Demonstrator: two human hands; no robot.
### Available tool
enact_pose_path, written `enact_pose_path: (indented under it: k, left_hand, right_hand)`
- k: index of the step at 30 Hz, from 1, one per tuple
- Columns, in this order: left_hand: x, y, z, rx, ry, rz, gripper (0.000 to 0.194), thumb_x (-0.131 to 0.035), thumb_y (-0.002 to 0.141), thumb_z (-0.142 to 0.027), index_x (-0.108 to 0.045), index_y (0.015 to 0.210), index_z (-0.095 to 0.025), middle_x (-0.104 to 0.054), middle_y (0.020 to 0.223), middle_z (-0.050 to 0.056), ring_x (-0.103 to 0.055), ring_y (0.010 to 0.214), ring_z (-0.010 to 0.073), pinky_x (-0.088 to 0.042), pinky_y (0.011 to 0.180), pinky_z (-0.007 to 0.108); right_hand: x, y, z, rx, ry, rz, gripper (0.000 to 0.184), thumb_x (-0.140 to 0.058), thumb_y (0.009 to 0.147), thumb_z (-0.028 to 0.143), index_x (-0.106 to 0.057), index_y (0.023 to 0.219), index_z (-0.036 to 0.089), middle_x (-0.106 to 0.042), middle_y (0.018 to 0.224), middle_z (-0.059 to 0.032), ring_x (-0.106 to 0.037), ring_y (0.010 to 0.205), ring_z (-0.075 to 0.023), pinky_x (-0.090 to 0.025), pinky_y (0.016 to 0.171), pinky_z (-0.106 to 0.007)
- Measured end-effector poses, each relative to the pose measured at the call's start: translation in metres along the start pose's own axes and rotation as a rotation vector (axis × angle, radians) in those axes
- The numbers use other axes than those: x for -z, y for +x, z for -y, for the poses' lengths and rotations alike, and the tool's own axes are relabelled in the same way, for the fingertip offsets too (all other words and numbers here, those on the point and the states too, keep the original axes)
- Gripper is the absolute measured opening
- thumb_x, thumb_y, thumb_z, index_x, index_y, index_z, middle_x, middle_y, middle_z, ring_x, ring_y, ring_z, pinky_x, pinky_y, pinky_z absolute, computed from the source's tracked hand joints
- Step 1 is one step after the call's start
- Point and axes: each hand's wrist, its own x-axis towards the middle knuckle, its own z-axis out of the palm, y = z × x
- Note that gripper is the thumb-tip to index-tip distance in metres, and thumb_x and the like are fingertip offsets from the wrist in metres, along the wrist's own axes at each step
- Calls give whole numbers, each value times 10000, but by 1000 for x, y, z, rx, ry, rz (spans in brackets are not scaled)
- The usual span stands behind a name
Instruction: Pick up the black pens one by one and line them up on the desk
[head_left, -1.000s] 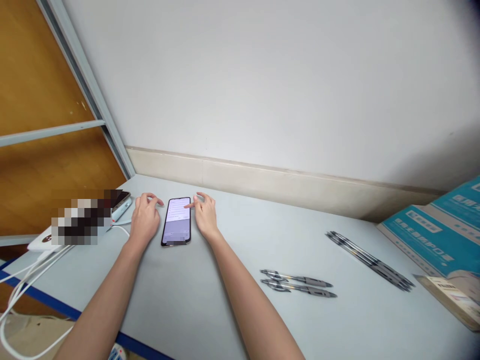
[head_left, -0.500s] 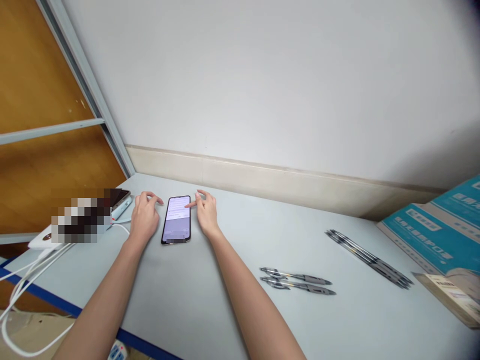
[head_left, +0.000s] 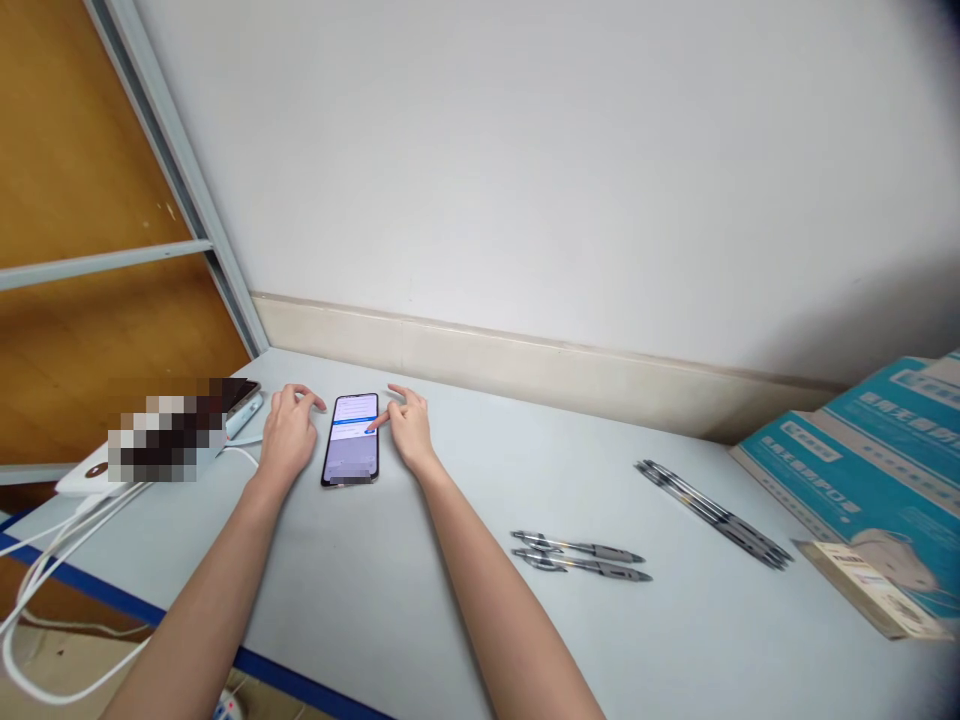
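A smartphone [head_left: 352,455] lies face up on the light grey table [head_left: 360,570], its screen lit with a white panel and a blue band above a greyed lower part. My right hand [head_left: 409,425] is at the phone's right edge; its thumb side reaches over the screen, a fingertip at the blue spot near the right side, other fingers stretched out. My left hand [head_left: 291,430] rests on the table just left of the phone, apart from it, with fingers bent loosely and nothing visible in them.
Two pens [head_left: 581,555] lie right of my forearm, and several more pens [head_left: 712,513] farther right. Blue boxes [head_left: 847,480] and a small flat box [head_left: 874,590] stand at the right. White cables [head_left: 52,570] and a partly pixelated white device [head_left: 86,480] are at the left.
My right fingertip has shifted lower on the screen. A blue band and blue spot have appeared on it. The view has turned slightly right; my left hand keeps its place.
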Motion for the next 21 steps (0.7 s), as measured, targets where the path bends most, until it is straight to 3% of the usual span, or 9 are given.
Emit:
enact_pose_path:
  k: [6, 12, 17, 21]
  left_hand:
    - [3, 0, -3, -37, 41, 33, 362, -342, 681, 2, -594, 850, -194, -486, 1020, 72, -454, 932, 228, -397, 807, 356]
    - [6, -3, -1, -39, 59, 24, 374, -349, 669, 22, -583, 868, -190, -490, 1028, 70, -450, 948, 225, -392, 805, 339]
    - [4, -5, 5, -22, 41, -7, 367, -361, 653, 30, -582, 853, -185, -486, 1027, 73, -445, 957, 228, -390, 797, 334]
    - [4, -6, 6, -7, 41, -18, 338, -356, 698, 6, -583, 856, -188, -486, 1021, 73, -443, 959, 233, -387, 792, 346]
  right_hand:
    - [-1, 2, 2, -73, 185, -126, 438, -333, 863, 258, -725, 675, 211, -531, 1234, 9, -388, 1179, -180, -256, 1029, -301]
    - [1, 1, 4, -81, 206, -102, 401, -370, 860, 305, -730, 717, 201, -525, 1242, -18, -379, 1187, -196, -227, 1041, -317]
    - [2, -8, -1, 56, 66, -15, 403, -379, 870, 301, -721, 676, 213, -509, 1267, -12, -326, 1241, -210, 11, 1083, -425]
    - [1, -12, -4, 88, -3, 8, 392, -373, 876, 304, -723, 721, 218, -479, 1299, -14, -269, 1283, -226, 24, 1074, -458]
